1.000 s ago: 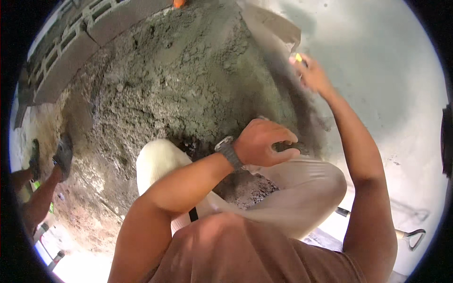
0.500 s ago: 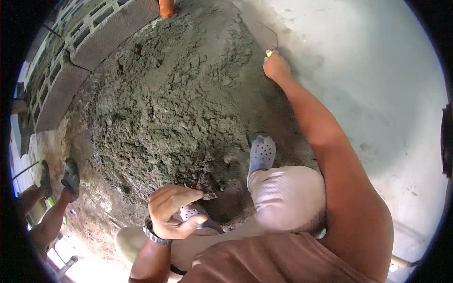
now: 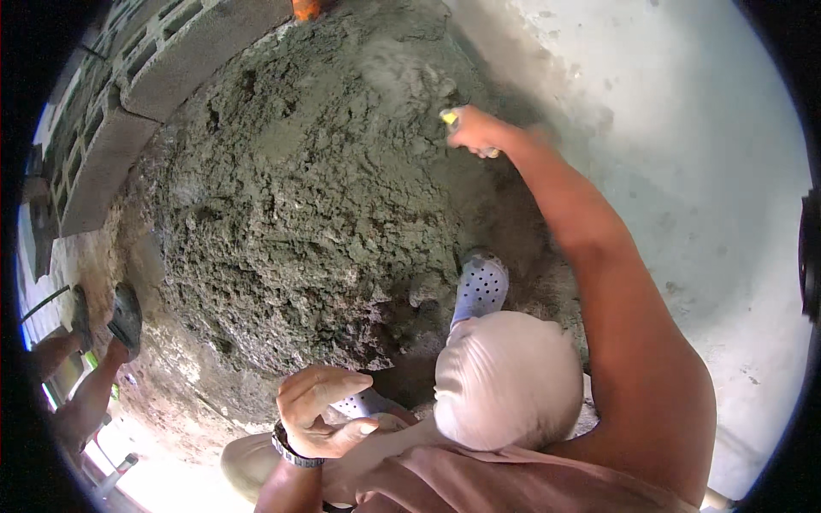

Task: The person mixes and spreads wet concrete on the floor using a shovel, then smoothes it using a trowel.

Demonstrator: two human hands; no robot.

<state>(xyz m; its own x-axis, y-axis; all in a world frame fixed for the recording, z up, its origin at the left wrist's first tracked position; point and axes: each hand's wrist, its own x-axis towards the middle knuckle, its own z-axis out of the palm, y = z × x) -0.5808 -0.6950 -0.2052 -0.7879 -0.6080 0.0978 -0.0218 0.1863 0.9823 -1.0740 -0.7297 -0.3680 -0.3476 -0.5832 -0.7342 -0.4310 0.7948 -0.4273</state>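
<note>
My right hand [image 3: 479,131] is closed around the yellow handle of a trowel [image 3: 449,118], over the far right part of the wet grey mortar [image 3: 299,205]. Motion smears the trowel's blade, so its edge cannot be made out. Low in the view, my left hand [image 3: 321,412] hangs above the near edge of the mortar, holding nothing. Its fingers are curved and the thumb stands apart from them. A watch [image 3: 295,446] circles that wrist.
Hollow concrete blocks [image 3: 205,56] border the mortar at far left, near an orange pipe [image 3: 305,8]. A pale wall [image 3: 684,171] rises on the right. My perforated clog [image 3: 481,282] stands at the mortar's edge. Another person's feet in dark shoes [image 3: 126,318] are at left.
My right hand has brought the trowel away from the wall, leftward and slightly nearer, over the mortar. My left hand has shifted a little nearer and right, still empty.
</note>
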